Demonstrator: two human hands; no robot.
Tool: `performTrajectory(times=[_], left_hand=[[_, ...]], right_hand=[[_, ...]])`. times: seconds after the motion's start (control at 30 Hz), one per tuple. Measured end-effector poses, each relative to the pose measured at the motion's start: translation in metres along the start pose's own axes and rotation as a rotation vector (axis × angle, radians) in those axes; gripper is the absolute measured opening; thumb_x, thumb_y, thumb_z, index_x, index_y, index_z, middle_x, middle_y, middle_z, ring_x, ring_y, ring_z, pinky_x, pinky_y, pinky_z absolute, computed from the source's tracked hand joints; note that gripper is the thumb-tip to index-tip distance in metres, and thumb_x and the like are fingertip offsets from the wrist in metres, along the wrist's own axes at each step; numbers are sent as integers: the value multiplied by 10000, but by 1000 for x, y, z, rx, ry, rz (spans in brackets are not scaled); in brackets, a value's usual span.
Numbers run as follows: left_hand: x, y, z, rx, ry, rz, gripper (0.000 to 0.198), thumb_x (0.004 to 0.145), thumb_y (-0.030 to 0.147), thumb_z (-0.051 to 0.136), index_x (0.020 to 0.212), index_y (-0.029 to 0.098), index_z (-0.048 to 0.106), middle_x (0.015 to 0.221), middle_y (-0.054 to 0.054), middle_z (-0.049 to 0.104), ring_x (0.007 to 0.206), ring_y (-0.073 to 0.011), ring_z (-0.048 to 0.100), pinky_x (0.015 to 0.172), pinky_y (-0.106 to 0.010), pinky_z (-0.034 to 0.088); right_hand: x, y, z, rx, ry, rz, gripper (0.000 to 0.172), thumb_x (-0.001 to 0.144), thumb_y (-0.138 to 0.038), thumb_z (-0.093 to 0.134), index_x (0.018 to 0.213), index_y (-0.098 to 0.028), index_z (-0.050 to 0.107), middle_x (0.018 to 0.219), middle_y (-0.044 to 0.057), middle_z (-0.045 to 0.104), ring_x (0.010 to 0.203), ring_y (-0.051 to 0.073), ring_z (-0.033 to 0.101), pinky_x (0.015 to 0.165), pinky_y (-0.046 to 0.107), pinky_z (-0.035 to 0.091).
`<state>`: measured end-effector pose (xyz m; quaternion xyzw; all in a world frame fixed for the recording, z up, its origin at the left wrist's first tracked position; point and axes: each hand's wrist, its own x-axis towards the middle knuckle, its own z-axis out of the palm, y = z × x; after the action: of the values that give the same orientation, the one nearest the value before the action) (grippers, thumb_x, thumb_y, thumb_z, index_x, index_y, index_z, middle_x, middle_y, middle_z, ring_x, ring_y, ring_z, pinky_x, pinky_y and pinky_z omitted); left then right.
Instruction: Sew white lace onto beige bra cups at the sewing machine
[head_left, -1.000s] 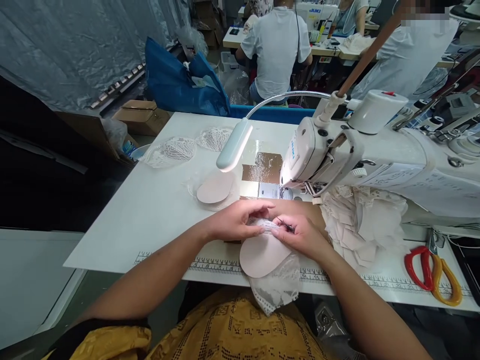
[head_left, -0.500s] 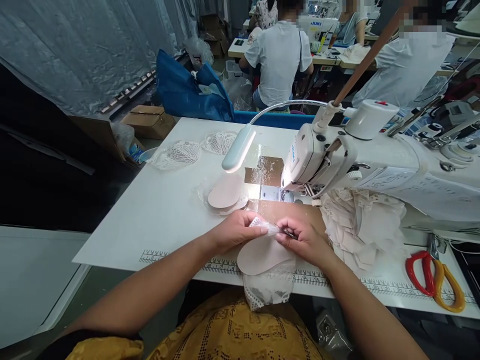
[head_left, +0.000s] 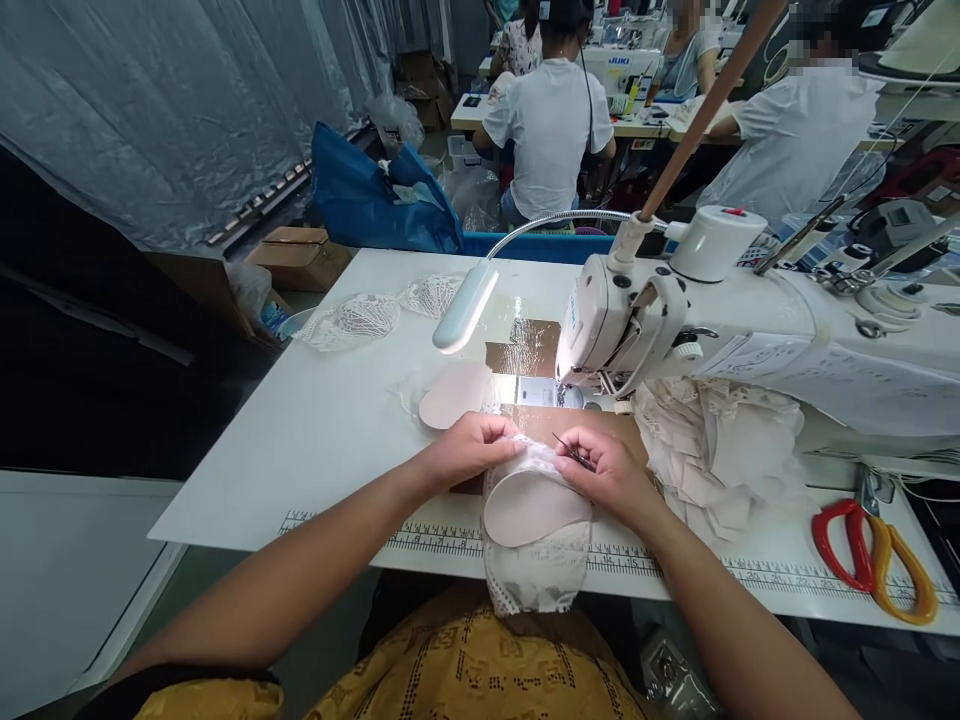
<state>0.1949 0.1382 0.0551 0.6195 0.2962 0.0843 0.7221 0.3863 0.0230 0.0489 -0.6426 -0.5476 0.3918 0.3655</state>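
My left hand point(head_left: 480, 442) is closed, pinching the top edge of a white lace piece point(head_left: 536, 583) near the table's front edge. A pale oval pad point(head_left: 536, 510) lies on this lace, whose lower end hangs over the edge. My right hand point(head_left: 604, 465) is closed around a small dark pointed metal tool point(head_left: 576, 457); its exact kind is unclear. The tool's thin tip sticks out toward the left, above the lace. My right fingertips also touch the lace's right top corner. Another pale pad point(head_left: 455, 395) with lace rests beyond my left hand.
A white sewing machine point(head_left: 622, 320) stands behind my right hand, with a lamp point(head_left: 466, 305) at its left. Fabric pieces point(head_left: 720, 450) are heaped on the right, beside red-and-yellow-handled scissors point(head_left: 874, 560). Lace cups point(head_left: 356, 320) lie at the back left. People sit at machines beyond.
The lace's top edge, folded up between my fingers before, is now spread flatter between both hands. The tool's tip has come up off the lace. The view has shifted slightly.
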Motion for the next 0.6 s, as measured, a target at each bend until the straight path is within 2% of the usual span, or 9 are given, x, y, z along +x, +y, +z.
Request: performTrajectory(times=[0.1,0.2,0.3,0.43,0.53,0.6], left_hand=[[12,4,-8,148,24,51,315,793,415,656,703,121,588,660,2,541,607,-104,487,544,-205,381],[33,8,-16,409,8,117,293,827,400,589,746,120,620,659,0,555,606,-109,500,549,-206,393],[55,15,-18,602,-24,152,259,838,359,550,784,124,644,671,-5,589,610,-119,524,555,-209,403],[77,27,-15,753,-30,180,149,766,215,588,848,134,682,726,-9,639,645,-134,544,581,-214,393],[85,36,-14,847,-78,172,210,748,158,572,908,142,707,726,-2,651,627,-130,543,580,-212,387],[88,40,-15,892,-122,154,224,751,146,562,914,152,716,706,10,645,599,-120,532,565,-206,380]], right_hand=[[1,3,1,-5,27,-8,115,824,-312,570,795,-201,586,718,-28,579,636,127,492,592,246,369],[2,6,1,-69,89,-17,104,830,-305,557,815,-208,591,716,-26,596,651,140,517,603,253,375],[3,10,0,-206,145,-24,77,829,-253,540,835,-212,605,728,-19,627,656,149,542,602,255,370],[5,18,-4,-455,186,-24,95,812,-180,540,816,-217,627,737,-9,652,673,164,569,582,252,354],[7,22,-6,-584,207,-16,100,837,-210,552,838,-218,651,844,15,678,735,184,599,573,255,356],[9,22,-6,-619,211,-16,166,870,-253,540,971,-234,670,971,31,685,770,192,620,577,259,374]])
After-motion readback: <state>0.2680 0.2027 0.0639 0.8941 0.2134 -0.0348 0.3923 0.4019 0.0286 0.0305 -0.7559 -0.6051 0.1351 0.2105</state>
